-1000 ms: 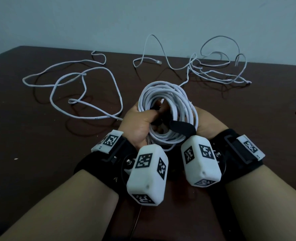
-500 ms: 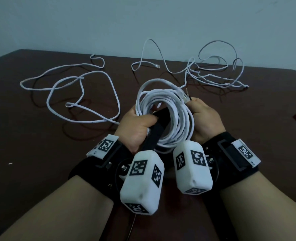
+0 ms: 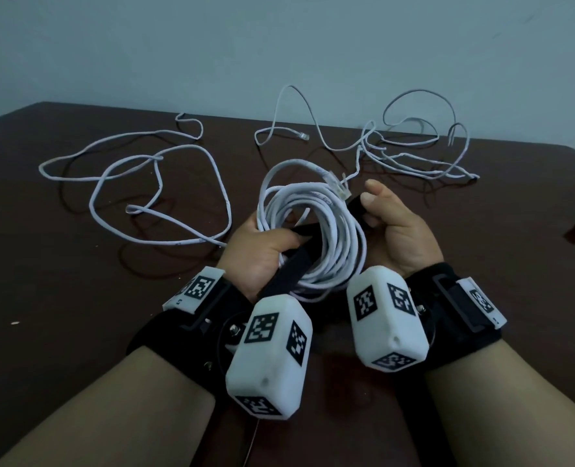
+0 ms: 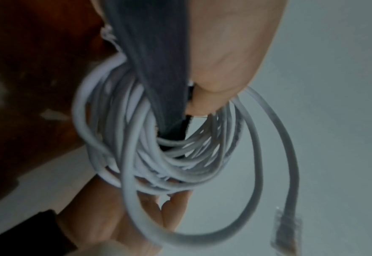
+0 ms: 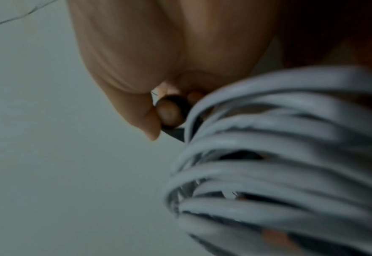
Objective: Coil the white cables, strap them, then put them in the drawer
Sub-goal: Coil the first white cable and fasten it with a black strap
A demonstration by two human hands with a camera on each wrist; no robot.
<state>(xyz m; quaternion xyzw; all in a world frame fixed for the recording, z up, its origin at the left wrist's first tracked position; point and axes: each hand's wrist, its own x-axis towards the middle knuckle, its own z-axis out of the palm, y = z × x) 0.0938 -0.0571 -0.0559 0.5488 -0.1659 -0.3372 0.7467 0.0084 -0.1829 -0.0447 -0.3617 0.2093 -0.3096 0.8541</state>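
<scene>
The coiled white cable is held above the brown table, between both hands. The left hand grips the left side of the coil together with the black strap, which runs through the middle of the coil. On the right of the coil, the right hand pinches the other strap end, so I judge this hand must wrap it across.

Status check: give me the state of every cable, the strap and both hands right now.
Coil: wound, held off the table, not yet strapped shut.
Strap: threaded through the coil, ends apart.
Left hand: grips coil and strap.
Right hand: pinches the strap's other end.
Left loose cable: uncoiled on the table.
Far loose cable: tangled, uncoiled.
</scene>
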